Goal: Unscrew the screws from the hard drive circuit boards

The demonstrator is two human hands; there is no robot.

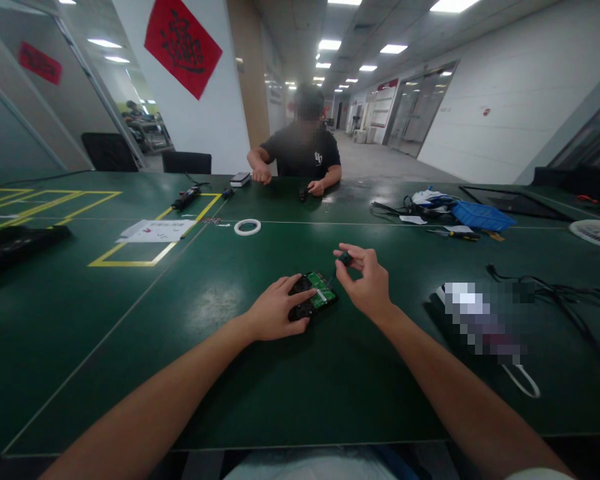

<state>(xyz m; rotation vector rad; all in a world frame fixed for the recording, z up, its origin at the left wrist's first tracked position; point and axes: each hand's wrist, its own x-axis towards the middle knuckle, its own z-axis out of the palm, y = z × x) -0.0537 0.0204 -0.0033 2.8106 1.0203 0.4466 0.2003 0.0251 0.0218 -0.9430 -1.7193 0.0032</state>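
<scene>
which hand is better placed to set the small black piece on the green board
Right, likely: the right hand pinches the small black piece beside the green board; the left hand lies on that board.

Head-worn camera, facing forward and down, close above table [190,333]

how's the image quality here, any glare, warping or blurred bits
Head view: the wide-angle lens bows the table lines and walls; ceiling lights leave pale glare on the green top beside the left hand; the circuit board and the small dark part in the right hand look sharp; a pixelated patch hides something at right.
</scene>
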